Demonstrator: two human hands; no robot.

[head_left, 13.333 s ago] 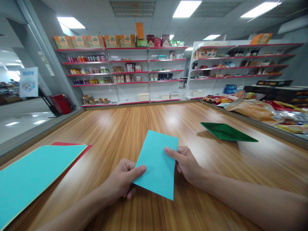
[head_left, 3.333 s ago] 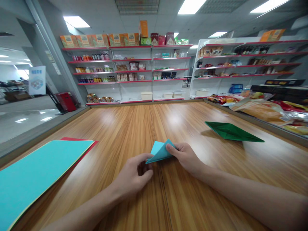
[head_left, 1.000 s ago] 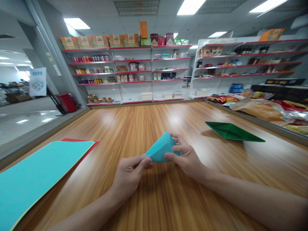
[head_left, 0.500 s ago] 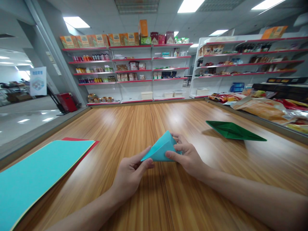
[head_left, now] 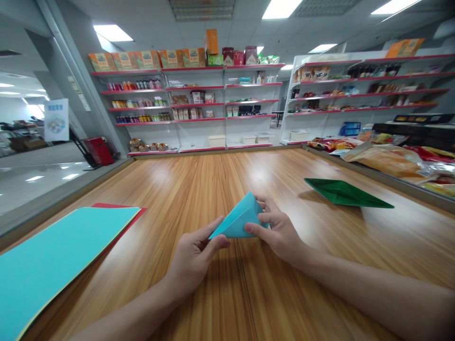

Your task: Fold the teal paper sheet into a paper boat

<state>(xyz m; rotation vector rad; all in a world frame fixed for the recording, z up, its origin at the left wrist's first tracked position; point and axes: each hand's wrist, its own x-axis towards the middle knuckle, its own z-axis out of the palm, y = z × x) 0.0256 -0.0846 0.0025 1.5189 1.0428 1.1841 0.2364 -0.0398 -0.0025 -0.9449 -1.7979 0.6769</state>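
Between my hands, above the middle of the table, is a piece of light-blue paper (head_left: 238,220) folded into a triangular shape with its peak pointing up. My left hand (head_left: 195,255) pinches its left corner between thumb and fingers. On the other side, my right hand (head_left: 277,232) grips the right part, thumb on the near face and fingers behind, partly hidden. A green folded paper boat (head_left: 346,193) rests on the table to the right, apart from both hands.
At the left lies a stack of coloured paper (head_left: 64,251), light blue on top, with yellow and red edges showing. The wooden table (head_left: 185,184) has a raised rim. Snack packets (head_left: 387,158) lie beyond its right edge. Stocked shelves (head_left: 199,102) stand behind.
My left thumb has slid slightly to the right along the lower edge of the blue paper. The paper and my right hand have barely moved.
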